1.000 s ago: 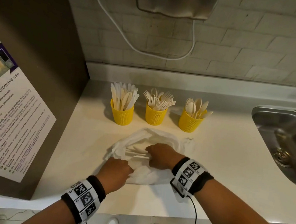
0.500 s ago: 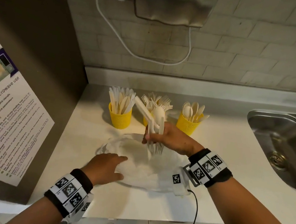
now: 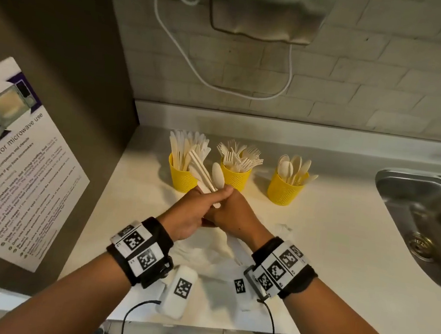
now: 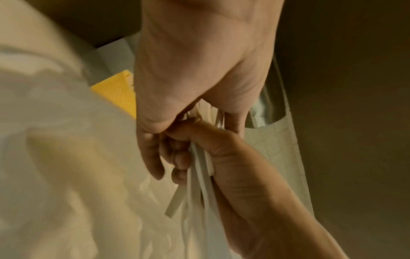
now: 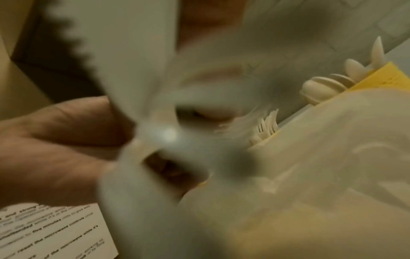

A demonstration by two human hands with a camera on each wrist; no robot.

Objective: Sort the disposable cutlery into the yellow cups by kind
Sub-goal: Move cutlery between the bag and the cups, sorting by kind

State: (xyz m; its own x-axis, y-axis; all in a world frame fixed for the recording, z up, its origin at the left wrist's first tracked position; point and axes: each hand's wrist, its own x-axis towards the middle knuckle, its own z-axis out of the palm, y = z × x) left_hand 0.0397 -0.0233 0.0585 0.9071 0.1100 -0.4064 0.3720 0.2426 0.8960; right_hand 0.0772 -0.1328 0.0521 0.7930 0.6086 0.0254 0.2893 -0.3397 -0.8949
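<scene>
Three yellow cups stand in a row at the back of the counter: knives [image 3: 183, 175], forks [image 3: 236, 175], spoons [image 3: 283, 189]. In front of the knife and fork cups both hands meet on one bundle of white cutlery [image 3: 205, 173], knives and a spoon fanning up and to the left. My left hand [image 3: 196, 207] closes on it from the left, fingers and thumb on the stems [image 4: 199, 168]. My right hand [image 3: 236, 213] grips the same stems from the right. A crumpled white plastic bag [image 3: 204, 255] lies on the counter under the wrists. The right wrist view is blurred; a serrated knife [image 5: 106, 52] shows.
A steel sink [image 3: 413, 209] is sunk into the counter at the right. A brown cabinet side with a microwave guidelines poster [image 3: 17, 172] walls off the left. A white cable [image 3: 173, 39] and a wall-mounted unit [image 3: 262, 13] hang on the tiled wall behind.
My right hand has lifted the cutlery bundle out of the bag and toward the cups. My left hand has left the bag and come up to take hold of the bundle too.
</scene>
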